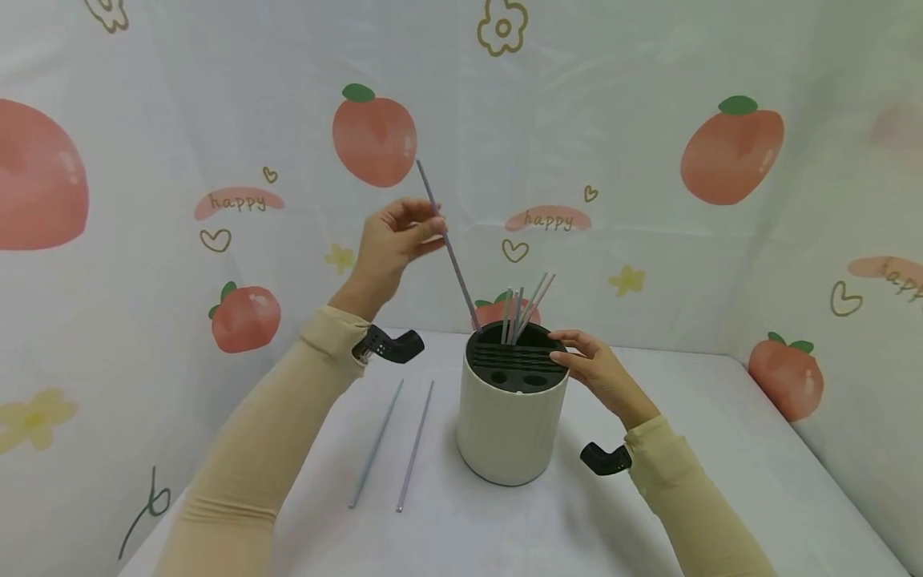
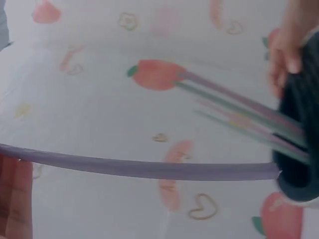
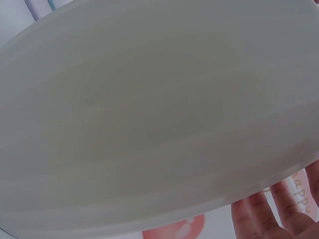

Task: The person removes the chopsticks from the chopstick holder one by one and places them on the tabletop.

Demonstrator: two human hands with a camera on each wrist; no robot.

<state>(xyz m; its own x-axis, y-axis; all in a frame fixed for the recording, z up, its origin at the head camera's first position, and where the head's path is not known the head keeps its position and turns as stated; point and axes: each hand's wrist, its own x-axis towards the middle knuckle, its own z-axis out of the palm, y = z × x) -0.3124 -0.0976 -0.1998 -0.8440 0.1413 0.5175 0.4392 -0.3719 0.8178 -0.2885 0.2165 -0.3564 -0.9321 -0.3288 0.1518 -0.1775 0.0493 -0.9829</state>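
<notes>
Light: bright, soft, even; shadows were faint.
Head view: sharp, edges bowed.
Wrist views: blurred, washed out, close surfaces unfocused.

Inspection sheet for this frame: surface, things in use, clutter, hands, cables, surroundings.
Surface: white table.
Things in use: cream holder with a dark slotted insert; purple stick, lower end at the insert's rim; several sticks standing in the insert.
Clutter: two loose sticks lying left of the holder.
Hands: left hand pinches the purple stick; right hand rests on the holder's rim.
Cables: nothing seen.
Surroundings: fruit-print backdrop behind and at both sides.
</notes>
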